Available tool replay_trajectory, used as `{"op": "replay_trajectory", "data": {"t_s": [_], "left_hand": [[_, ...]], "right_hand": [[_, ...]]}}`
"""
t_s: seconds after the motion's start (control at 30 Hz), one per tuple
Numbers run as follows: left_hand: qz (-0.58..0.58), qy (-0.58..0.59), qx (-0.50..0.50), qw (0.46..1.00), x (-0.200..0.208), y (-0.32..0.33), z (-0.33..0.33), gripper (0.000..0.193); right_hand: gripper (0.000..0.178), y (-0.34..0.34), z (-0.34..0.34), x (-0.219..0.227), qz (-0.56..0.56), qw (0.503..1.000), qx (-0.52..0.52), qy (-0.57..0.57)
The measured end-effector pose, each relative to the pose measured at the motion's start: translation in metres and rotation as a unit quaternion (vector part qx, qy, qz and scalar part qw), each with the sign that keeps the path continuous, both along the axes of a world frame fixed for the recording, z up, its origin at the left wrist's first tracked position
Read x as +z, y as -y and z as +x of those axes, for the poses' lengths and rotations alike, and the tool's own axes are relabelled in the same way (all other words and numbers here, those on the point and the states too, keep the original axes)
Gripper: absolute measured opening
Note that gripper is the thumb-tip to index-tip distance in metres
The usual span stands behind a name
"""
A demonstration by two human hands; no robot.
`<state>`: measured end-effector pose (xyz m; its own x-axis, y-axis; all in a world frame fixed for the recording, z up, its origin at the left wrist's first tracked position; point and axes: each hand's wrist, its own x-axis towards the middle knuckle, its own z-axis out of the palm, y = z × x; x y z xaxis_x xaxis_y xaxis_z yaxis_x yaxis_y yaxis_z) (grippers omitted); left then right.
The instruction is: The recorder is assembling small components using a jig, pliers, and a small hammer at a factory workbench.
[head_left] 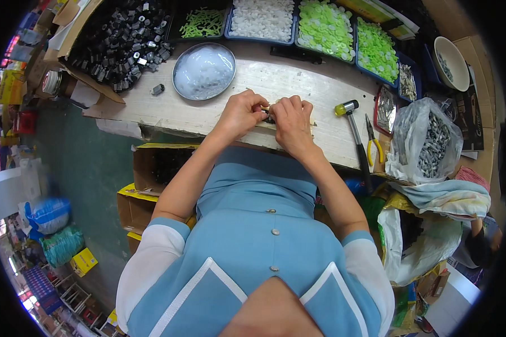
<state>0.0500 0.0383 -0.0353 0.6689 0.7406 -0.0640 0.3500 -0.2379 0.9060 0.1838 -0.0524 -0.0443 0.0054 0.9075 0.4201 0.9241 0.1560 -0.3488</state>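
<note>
Close to the bench's front edge, my left hand (243,114) pinches a small dark part (269,117) between thumb and fingertips. My right hand (292,124) is curled over the part's other side, and its fingers cover most of it. A little of something pale yellow shows around the part, too small to name. Beyond my left hand a round metal dish (204,71) holds a whitish, glossy substance. One loose dark block (158,89) lies left of the dish, apart from both hands.
A carton (98,92) heaped with black blocks is at left. Trays of green pieces (326,28) and white pieces (261,21) line the back. At right lie a hammer (354,132), yellow-handled pliers (374,143) and a plastic bag (427,140) of metal parts. Open boxes (146,168) stand below the bench.
</note>
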Motion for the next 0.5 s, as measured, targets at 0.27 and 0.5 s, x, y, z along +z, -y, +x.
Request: {"op": "replay_trajectory", "data": {"t_s": [0.27, 0.5], "left_hand": [[0.161, -0.134, -0.065, 0.976, 0.017, -0.001, 0.016, 0.018], [0.159, -0.138, -0.156, 0.965, 0.047, -0.04, 0.062, 0.021]], "right_hand": [[0.017, 0.009, 0.037, 0.013, -0.003, 0.996, -0.003, -0.085], [0.011, 0.059, 0.158, 0.027, -0.006, 0.965, -0.252, -0.071]]}}
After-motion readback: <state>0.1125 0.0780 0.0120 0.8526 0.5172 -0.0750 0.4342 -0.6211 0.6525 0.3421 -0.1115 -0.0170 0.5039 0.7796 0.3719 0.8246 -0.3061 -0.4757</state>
